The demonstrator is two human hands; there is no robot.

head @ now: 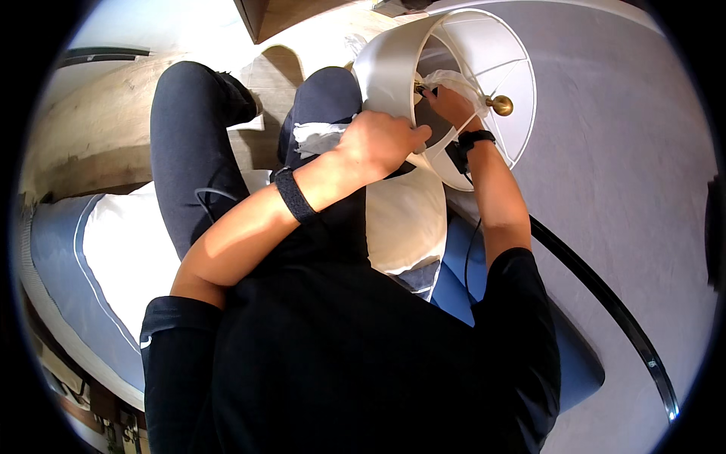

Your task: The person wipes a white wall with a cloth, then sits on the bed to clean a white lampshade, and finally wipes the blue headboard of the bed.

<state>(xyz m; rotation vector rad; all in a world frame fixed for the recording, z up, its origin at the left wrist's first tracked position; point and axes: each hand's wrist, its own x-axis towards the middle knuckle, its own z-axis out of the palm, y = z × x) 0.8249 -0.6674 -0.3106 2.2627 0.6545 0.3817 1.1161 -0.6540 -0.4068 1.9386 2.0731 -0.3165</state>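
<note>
A white drum lampshade (388,68) lies tilted beside my right knee, its wire frame and a brass ball finial (502,105) facing right. My left hand (380,144) grips the shade's near rim, with a pale cloth or wipe (320,138) between the wrist and my thigh. My right hand (451,105) reaches inside the shade, its fingers at the brass lamp socket (418,88). Whitish translucent material (454,79) lies around that hand. The fingertips are partly hidden, so what they hold is unclear.
A cream cushion (405,221) lies by my right thigh on a blue seat (462,255). A grey wall (612,170) with a black strip (612,306) stands close on the right. White and blue bedding (127,238) is at the left. A wooden furniture corner (258,17) juts in at the top.
</note>
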